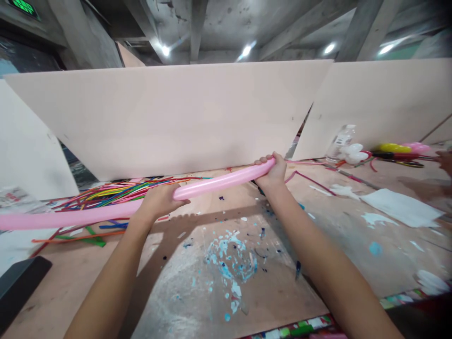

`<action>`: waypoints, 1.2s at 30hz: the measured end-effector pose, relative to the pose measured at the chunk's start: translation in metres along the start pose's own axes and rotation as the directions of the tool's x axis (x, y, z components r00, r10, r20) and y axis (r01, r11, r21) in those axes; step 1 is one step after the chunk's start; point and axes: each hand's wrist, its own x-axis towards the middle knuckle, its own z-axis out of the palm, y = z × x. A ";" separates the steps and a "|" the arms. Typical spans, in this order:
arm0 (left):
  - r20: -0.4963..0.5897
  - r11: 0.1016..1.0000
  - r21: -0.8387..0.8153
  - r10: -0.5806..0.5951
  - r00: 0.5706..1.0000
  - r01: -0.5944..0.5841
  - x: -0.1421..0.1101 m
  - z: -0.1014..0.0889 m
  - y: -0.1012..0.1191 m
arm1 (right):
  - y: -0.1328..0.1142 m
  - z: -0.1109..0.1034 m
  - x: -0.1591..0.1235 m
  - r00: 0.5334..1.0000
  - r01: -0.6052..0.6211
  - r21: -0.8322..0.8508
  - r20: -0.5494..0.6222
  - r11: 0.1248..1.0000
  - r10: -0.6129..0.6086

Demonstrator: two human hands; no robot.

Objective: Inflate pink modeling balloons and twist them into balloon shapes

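Observation:
A long inflated pink balloon [222, 181] stretches across the view above the table, running out past the left edge. My left hand [160, 200] is wrapped round its middle stretch. Around the balloon's right end my right hand [273, 172] is closed, and a thin pink uninflated tail [307, 162] shows beyond that hand. Behind and below my left hand lies a pile of uninflated modelling balloons [116, 193] in many colours.
Pale boards [197, 117] stand along the table's back. On the right are a clear bottle [341, 141], a white balloon shape [353, 154], a white sheet [402, 207] and part of another person's hand [445, 162]. A dark block [24, 287] sits at left; blue paint flecks mark the tabletop [169, 301].

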 end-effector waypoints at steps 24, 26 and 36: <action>-0.279 0.993 0.020 0.115 0.953 -0.114 -0.002 -0.002 0.054 | 0.056 0.012 -0.029 0.951 -0.058 -0.374 0.261 0.926 0.165; -0.289 0.994 0.025 0.113 0.951 -0.111 -0.002 -0.003 0.048 | 0.057 0.012 -0.034 0.922 0.082 -0.596 0.350 0.799 0.166; -0.217 0.946 0.079 0.323 0.921 -0.314 -0.001 0.001 0.052 | 0.023 -0.004 -0.034 0.522 0.555 -0.823 0.458 0.121 0.719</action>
